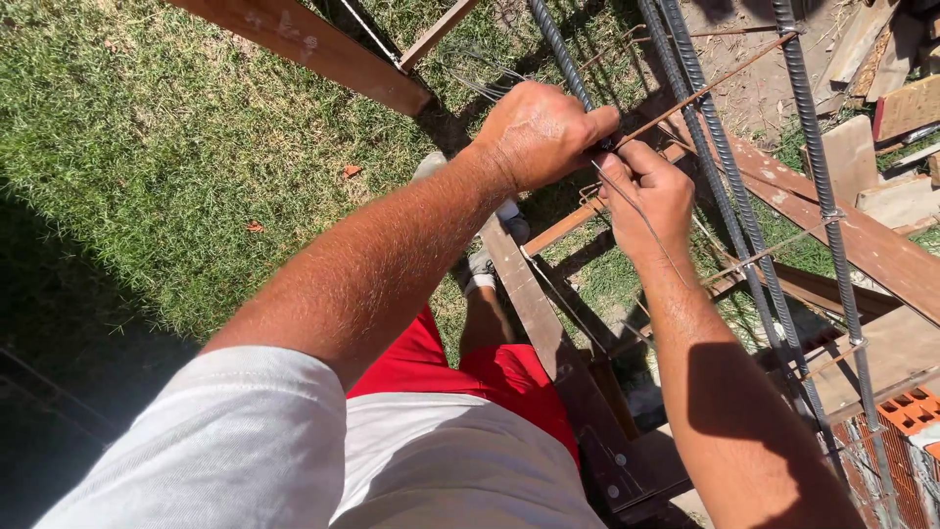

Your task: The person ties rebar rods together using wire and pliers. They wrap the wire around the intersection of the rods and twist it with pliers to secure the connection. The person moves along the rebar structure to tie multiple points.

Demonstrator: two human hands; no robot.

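Head view: thin wire [641,220], judged light and bendable, is pinched by left hand [540,132] and right hand [654,191] against stiff steel bar [560,49].

Sunlit grass [166,127] covers the ground, deep shadow along its near left edge. Taking the long wooden plank [842,230] slanting across the right as a marker: scrap wood blocks [881,88] lie piled beyond it at the upper right, orange hollow bricks [911,409] sit below it at the right edge, and another wooden beam [313,49] crosses far to its left, over the grass.
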